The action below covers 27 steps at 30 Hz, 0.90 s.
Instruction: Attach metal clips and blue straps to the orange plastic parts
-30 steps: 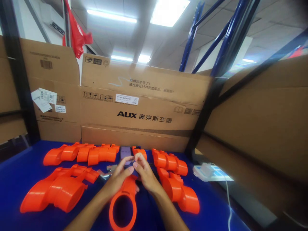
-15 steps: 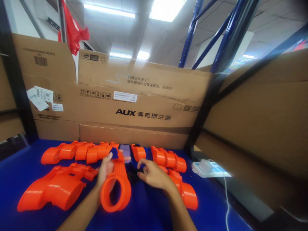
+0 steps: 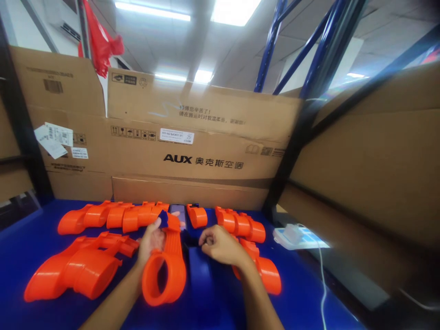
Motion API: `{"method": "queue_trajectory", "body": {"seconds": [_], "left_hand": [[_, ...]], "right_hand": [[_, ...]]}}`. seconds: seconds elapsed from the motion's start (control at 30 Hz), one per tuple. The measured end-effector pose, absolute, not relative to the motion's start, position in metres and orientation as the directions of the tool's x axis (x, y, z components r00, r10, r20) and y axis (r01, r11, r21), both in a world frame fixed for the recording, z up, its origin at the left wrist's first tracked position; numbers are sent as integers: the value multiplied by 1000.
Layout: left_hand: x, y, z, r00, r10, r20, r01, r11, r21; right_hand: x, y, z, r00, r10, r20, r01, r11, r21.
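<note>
While your left hand (image 3: 151,240) grips the orange ring-ended part (image 3: 167,266) by its neck, thumb pressing a small dark blue piece (image 3: 163,219) at its far end, the part rests tilted on the blue table (image 3: 206,293); your right hand (image 3: 220,245) is curled, fingertips pinched at something dark beside it; more orange parts (image 3: 82,270) lie left and right.

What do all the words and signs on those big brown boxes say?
"AUX" with Chinese characters "奥克斯空调" beside it: printed in black on the front of the middle cardboard box.
Two lines of Chinese higher on the same box: too blurred to read.
White sticker: only "25" can be made out.
Row of handling symbols, barcode, paper labels on the left box: too small to read.
</note>
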State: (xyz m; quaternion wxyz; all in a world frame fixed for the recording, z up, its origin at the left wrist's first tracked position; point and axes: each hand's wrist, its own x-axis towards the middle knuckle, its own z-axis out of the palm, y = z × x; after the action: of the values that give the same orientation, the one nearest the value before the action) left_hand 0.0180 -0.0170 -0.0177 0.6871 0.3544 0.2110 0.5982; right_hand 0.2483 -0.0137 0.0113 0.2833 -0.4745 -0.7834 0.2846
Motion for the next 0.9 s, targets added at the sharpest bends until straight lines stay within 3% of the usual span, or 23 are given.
{"method": "queue_trajectory", "body": {"seconds": [0.13,0.27,0.5,0.7,0.8,0.9], "left_hand": [[25,-23,-16,236,966,106,-663,81,744],[37,-29,-16,251,960,121,-683,87,725],[46,-31,-18,322,945,61,-634,168,755],[46,-22,-30,346,938,2,-628,230,744],[42,-15,-29,344,939,-26,-692,272,668],[37,-12,-24,352,935,-40,-748,307,588]], "right_hand": [[249,-8,12,-313,904,292,540,422,-728],[252,3,9,-109,912,396,473,398,-786],[250,12,4,129,889,439,329,379,-865],[233,4,7,166,908,386,75,378,-923],[226,2,8,140,932,335,-140,354,-925],[222,1,6,36,949,314,-198,314,-928]]}}
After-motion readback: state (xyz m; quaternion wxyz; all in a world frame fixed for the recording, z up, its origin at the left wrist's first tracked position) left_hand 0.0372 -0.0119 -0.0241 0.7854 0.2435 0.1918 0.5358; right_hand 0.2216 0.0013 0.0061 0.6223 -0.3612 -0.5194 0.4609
